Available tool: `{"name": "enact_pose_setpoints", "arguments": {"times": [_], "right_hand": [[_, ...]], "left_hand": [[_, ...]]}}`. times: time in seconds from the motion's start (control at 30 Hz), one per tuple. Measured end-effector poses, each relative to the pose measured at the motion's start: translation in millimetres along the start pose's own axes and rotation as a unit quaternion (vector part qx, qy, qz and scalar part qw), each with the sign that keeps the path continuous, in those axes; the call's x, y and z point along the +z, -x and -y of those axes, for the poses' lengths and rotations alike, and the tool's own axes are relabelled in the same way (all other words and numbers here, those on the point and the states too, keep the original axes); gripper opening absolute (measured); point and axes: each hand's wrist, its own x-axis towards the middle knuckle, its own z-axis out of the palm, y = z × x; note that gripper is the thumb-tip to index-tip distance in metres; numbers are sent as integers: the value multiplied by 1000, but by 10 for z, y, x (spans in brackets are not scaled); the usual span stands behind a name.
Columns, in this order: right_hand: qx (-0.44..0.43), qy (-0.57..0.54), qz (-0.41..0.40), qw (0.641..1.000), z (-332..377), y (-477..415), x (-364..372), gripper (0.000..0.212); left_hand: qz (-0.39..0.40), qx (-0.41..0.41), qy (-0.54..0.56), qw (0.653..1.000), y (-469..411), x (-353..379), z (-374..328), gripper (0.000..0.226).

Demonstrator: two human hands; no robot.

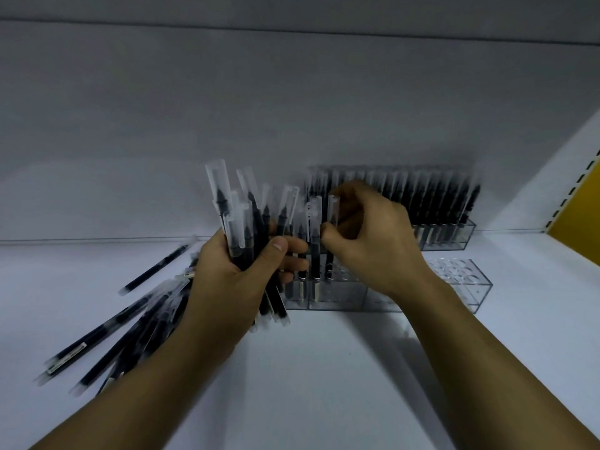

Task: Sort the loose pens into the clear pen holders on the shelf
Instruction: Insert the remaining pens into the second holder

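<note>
Left hand [227,271] clenched around a bundle of pens [240,222], caps up. Right hand [370,235] pinches one pen [332,209] standing in the left end of the front clear holder [467,280] (its right-end holes are vacant). Rear holder [448,235], full, sits along the back edge of the shelf [324,368]. Loose pens [130,326] lie near the left edge.
</note>
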Motion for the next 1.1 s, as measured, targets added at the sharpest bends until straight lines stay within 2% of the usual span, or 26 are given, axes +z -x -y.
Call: {"name": "enact_pose_setpoints", "arguments": {"times": [0.07,0.13,0.2,0.3,0.4,0.5,0.63,0.83,0.97,1.1], "right_hand": [[-30,-58,-70,995,49,8,-29,26],[-63,-152,-122,979,141,18,-84,17],[-75,-243,-85,963,208,39,-110,8],[-75,-279,4,957,256,79,-55,12],[-50,-306,21,950,270,80,-35,19],[2,-361,3,932,271,65,-92,20],[54,-426,-38,902,195,11,-127,3],[129,-501,-149,843,85,-99,-176,20],[100,-372,-243,890,-13,-111,-210,19],[38,-291,-254,922,16,-81,-187,21]], "left_hand": [[5,4,5,1000,2,-2,-3,26],[12,1,12,1000,5,-4,-9,23],[27,1,9,1000,16,0,-23,17],[51,16,-20,998,35,19,-20,21],[46,19,-29,998,40,27,7,34],[29,11,12,999,42,21,9,32],[20,-4,83,996,50,35,-35,35],[-23,20,55,998,47,36,-8,24],[-21,36,10,999,41,35,-10,17],[1,48,-2,999,42,39,-39,28]]}}
